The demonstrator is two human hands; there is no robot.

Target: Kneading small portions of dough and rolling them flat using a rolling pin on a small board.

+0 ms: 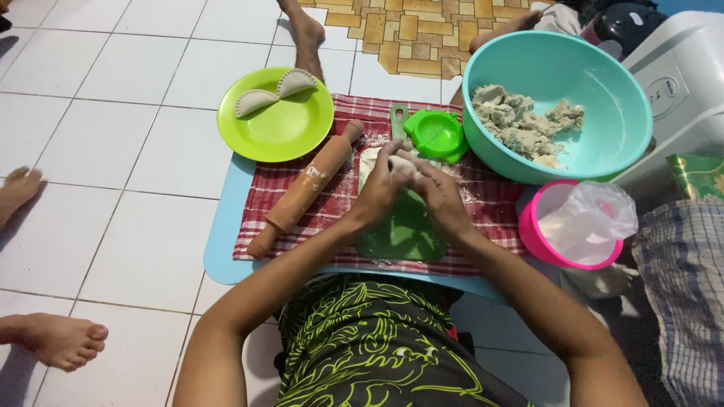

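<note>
Both my hands meet over a small lump of pale dough (401, 161), which they hold between their fingers above a green cutting board (403, 234). My left hand (378, 188) cups it from the left and my right hand (439, 194) from the right. The board lies on a red checked cloth (264, 200) over a light blue mat (222, 234). A wooden rolling pin (305, 188) rests diagonally to the left. A green dumpling press (435, 134) lies just beyond my hands.
A lime green plate (290, 132) holds two folded dumplings (273, 90). A teal bowl (603, 90) with dough stands at the right, a pink bowl (532, 230) with a plastic bag near it. Other people's bare feet (56, 339) rest on the white tiles.
</note>
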